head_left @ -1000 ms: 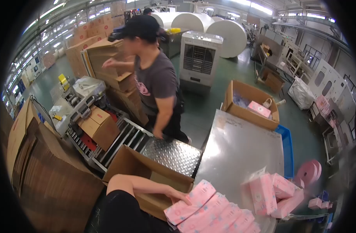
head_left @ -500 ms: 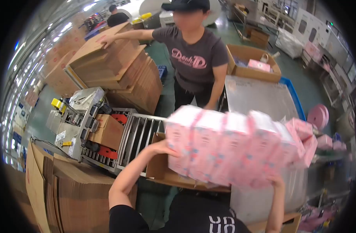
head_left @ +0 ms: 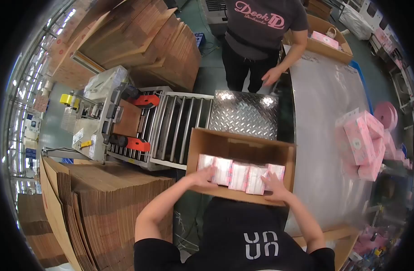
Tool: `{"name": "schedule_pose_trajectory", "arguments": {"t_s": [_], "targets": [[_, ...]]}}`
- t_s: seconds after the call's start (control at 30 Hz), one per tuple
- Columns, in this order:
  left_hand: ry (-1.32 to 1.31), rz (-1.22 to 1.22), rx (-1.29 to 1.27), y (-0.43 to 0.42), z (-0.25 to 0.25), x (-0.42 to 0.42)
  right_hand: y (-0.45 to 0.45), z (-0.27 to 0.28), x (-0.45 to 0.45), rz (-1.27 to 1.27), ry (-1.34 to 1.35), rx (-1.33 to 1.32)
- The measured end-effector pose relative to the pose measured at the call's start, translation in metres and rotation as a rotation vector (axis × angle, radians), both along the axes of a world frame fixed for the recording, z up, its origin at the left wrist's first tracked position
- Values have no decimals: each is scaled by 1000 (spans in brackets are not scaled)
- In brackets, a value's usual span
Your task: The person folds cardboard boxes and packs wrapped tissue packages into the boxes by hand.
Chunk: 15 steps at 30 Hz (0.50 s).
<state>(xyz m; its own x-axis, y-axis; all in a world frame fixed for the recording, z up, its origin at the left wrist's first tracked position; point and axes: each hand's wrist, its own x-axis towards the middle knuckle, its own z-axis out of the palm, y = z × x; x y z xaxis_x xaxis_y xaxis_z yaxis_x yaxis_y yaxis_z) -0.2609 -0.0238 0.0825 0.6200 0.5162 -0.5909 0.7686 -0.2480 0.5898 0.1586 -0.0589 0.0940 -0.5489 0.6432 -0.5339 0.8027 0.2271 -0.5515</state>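
A row of several pink and white tissue packs [head_left: 238,175] stands inside an open cardboard box [head_left: 243,141], along the side nearest me. My left hand [head_left: 203,176] touches the packs at the row's left end, its fingers spread over them. At the right end, my right hand [head_left: 275,186] rests with spread fingers against the last packs. Neither hand is closed round a pack. More pink packs [head_left: 361,142] lie in a pile on the metal table [head_left: 326,104] to the right.
Across the box stands a co-worker [head_left: 265,31], beside a diamond-plate platform [head_left: 244,115]. A roller conveyor [head_left: 182,126] leads left to a sealing machine [head_left: 96,119]. Flattened cartons [head_left: 116,217] are stacked at lower left, others [head_left: 157,49] behind. Another carton [head_left: 326,45] sits at the table's far end.
The row of packs has gone from the air above the box down into it, and my hands have opened on it. The co-worker's arm has come off the carton stack. My view has tilted down.
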Motion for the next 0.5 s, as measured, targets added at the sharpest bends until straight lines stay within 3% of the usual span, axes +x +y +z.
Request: {"name": "schedule_pose_trajectory", "arguments": {"t_s": [0.03,0.1,0.13,0.17,0.23,0.3,0.37,0.43,0.47,0.5], "targets": [[138,37,-211,-4,-23,11,4,-34,0,-50,30,-89],[399,41,-142,-17,-75,35,15,-51,-11,38,-159,-79],[451,111,-146,-12,-68,46,20,-53,-17,39,-220,-3],[436,205,-11,0,-41,56,33,-58,-22,34,-281,92],[523,289,308,28,-47,73,60,-85,-23,-94,-236,165],[396,352,432,66,-60,72,98,-93,-21,-142,-228,132],[364,424,422,95,-79,78,120,-103,-21,-191,-179,212],[388,390,277,137,-91,76,149,-150,-19,-230,-84,191],[384,387,294,161,-90,79,165,-153,-23,-217,-174,114],[447,324,126,172,-87,80,184,-137,-29,-35,-343,192]]}}
